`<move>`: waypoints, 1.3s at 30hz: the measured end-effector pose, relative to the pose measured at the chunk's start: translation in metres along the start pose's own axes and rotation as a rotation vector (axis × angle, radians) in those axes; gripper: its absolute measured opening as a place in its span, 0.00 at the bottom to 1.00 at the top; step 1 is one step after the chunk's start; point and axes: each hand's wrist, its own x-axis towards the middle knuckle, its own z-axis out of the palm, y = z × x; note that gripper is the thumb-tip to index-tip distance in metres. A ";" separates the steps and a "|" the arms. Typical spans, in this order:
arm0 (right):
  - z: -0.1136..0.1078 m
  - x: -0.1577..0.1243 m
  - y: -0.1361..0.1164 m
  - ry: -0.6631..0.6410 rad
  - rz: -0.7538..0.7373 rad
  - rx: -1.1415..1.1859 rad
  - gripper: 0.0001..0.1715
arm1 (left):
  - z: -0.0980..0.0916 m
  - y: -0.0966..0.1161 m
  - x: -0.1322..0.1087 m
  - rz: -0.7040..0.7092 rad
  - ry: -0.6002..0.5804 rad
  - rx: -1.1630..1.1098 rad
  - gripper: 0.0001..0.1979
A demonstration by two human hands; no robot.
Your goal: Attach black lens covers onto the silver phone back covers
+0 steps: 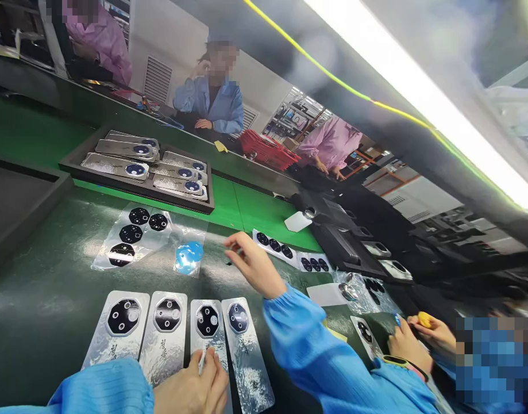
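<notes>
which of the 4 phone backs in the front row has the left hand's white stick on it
The third phone back from the left: the left hand holds a white stick against its lower part. The other three phone backs have no stick on them.

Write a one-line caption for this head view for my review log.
Left hand presses a thin white stick to a silver phone back cover; right hand hovers over the green mat.
</notes>
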 end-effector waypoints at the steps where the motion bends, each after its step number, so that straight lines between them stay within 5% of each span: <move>1: -0.011 -0.016 0.003 -0.006 -0.002 -0.011 0.07 | -0.002 -0.001 0.003 0.007 -0.012 -0.014 0.12; 4: -0.020 -0.064 0.016 -0.062 -0.009 -0.038 0.04 | -0.007 -0.001 0.015 0.002 -0.032 -0.033 0.13; 11: 0.024 -0.130 0.035 0.068 -0.096 -0.106 0.16 | 0.014 0.010 0.044 0.027 0.022 -0.078 0.31; 19: 0.033 -0.137 0.037 0.136 -0.199 -0.238 0.22 | 0.016 0.013 0.046 0.035 0.033 -0.054 0.15; 29: 0.040 -0.137 0.030 0.174 -0.232 -0.305 0.21 | 0.014 0.008 0.049 0.057 0.039 -0.055 0.13; 39: 0.034 -0.123 0.045 0.152 -0.091 -0.148 0.13 | 0.015 0.008 0.047 0.069 0.039 -0.047 0.14</move>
